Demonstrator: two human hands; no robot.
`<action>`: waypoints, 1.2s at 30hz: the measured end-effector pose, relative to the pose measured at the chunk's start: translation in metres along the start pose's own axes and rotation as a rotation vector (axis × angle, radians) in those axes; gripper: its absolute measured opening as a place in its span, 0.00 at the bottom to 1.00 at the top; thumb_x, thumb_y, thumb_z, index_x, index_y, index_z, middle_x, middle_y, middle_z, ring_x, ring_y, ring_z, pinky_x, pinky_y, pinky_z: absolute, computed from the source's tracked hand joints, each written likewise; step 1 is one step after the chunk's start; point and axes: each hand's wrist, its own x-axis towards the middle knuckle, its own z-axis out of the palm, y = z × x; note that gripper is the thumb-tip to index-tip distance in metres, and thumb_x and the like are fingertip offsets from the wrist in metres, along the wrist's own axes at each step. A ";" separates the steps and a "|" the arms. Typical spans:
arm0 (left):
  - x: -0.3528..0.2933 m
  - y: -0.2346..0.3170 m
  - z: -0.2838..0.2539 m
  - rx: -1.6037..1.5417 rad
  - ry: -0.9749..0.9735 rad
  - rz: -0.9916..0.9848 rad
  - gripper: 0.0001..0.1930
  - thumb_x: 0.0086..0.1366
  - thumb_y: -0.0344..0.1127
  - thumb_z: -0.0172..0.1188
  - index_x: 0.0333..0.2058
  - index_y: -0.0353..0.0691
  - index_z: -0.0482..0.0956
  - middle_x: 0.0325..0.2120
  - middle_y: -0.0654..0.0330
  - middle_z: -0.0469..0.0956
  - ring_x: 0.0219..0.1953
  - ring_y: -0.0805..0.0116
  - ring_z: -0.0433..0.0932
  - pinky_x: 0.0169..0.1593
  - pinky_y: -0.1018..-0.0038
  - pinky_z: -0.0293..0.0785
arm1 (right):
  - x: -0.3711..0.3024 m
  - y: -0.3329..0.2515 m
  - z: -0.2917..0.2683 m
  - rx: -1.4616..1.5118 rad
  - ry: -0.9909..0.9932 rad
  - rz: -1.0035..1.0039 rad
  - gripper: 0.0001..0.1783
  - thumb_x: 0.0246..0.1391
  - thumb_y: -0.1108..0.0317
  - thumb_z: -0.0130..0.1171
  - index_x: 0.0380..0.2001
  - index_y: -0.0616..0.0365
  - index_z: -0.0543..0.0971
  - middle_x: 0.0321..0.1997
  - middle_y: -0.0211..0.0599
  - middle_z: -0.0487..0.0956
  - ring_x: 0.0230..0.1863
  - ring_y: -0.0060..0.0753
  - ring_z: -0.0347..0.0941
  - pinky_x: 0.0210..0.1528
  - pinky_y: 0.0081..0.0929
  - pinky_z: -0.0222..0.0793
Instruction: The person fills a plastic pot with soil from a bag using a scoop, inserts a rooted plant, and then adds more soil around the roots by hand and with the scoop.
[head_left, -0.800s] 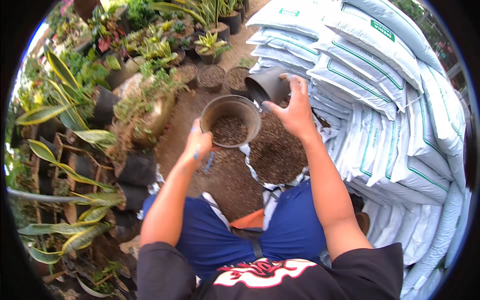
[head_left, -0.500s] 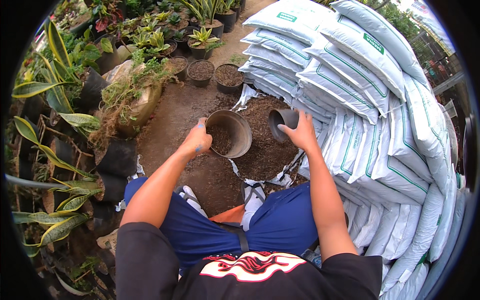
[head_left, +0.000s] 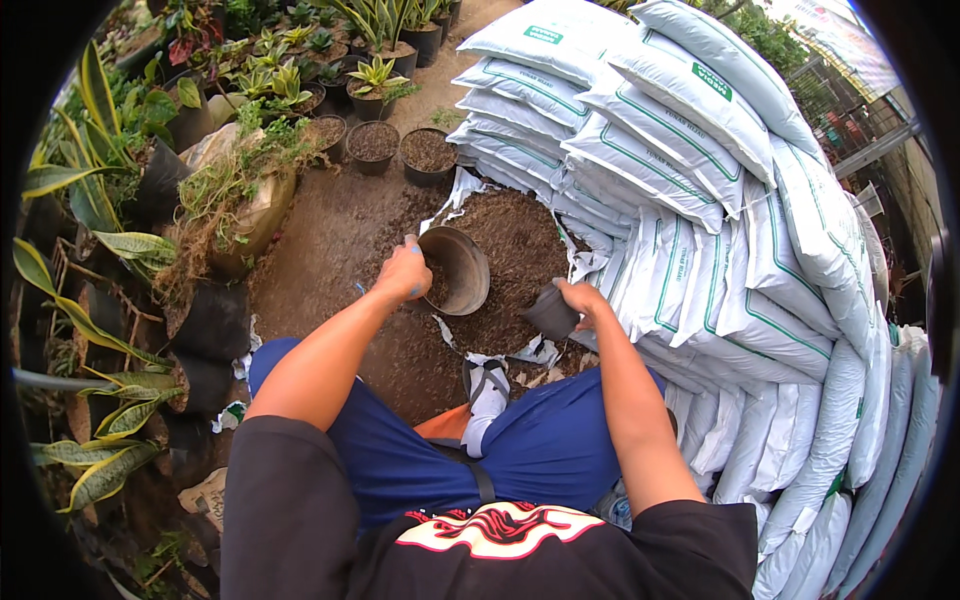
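Observation:
My left hand (head_left: 403, 271) grips the rim of a large dark plant pot (head_left: 466, 272), which is tilted with its mouth toward the left. Some soil shows inside that pot. My right hand (head_left: 584, 301) is closed round a small black pot (head_left: 551, 312), held low at the right edge of the soil heap (head_left: 520, 230). The small pot's opening faces away, so its contents are hidden. Dark, crumbly soil lies on a torn white sack (head_left: 538, 352) between my hands and the stacked bags.
Stacked white bags (head_left: 690, 200) with green print rise close on my right. Soil-filled pots (head_left: 373, 146) stand ahead. Potted snake plants (head_left: 120, 460) line the left, near a bulky sack (head_left: 255, 225) topped with pulled weeds. My sandalled foot (head_left: 487, 400) is just below the soil.
My right hand has lowered the small pot to the near right side of the heap. The large pot has turned more onto its side in my left hand. The view has shifted slightly right.

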 end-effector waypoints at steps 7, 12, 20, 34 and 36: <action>0.009 0.026 0.002 -0.018 -0.005 0.092 0.31 0.62 0.30 0.55 0.63 0.24 0.61 0.59 0.34 0.70 0.51 0.35 0.81 0.52 0.54 0.82 | 0.012 -0.029 0.017 0.082 -0.035 0.000 0.42 0.65 0.38 0.49 0.65 0.66 0.69 0.72 0.60 0.65 0.61 0.68 0.73 0.44 0.54 0.83; 0.011 0.029 0.016 -0.048 -0.030 0.178 0.31 0.65 0.28 0.53 0.66 0.24 0.57 0.61 0.36 0.66 0.55 0.39 0.78 0.37 0.57 0.90 | 0.018 -0.031 0.024 0.251 -0.075 -0.060 0.38 0.67 0.45 0.49 0.70 0.62 0.63 0.76 0.57 0.60 0.71 0.64 0.62 0.46 0.59 0.82; 0.006 0.039 0.011 -0.135 -0.090 0.197 0.33 0.64 0.27 0.53 0.68 0.25 0.56 0.60 0.34 0.67 0.51 0.37 0.80 0.41 0.56 0.89 | 0.016 -0.010 -0.013 0.396 -0.105 -0.013 0.39 0.58 0.51 0.63 0.66 0.64 0.67 0.70 0.53 0.68 0.67 0.54 0.68 0.54 0.58 0.79; -0.058 0.094 -0.022 -0.682 -0.192 0.111 0.29 0.65 0.21 0.45 0.65 0.39 0.53 0.51 0.43 0.73 0.41 0.54 0.85 0.42 0.59 0.90 | -0.151 -0.057 -0.121 0.573 0.137 -0.647 0.46 0.51 0.49 0.75 0.65 0.64 0.66 0.58 0.54 0.76 0.57 0.41 0.77 0.49 0.33 0.79; -0.057 0.094 -0.022 -0.707 -0.175 0.122 0.29 0.65 0.21 0.46 0.64 0.40 0.54 0.49 0.48 0.75 0.42 0.56 0.85 0.43 0.62 0.89 | -0.149 -0.068 -0.109 0.535 0.191 -0.725 0.47 0.48 0.51 0.78 0.64 0.63 0.67 0.59 0.57 0.76 0.58 0.45 0.76 0.54 0.36 0.75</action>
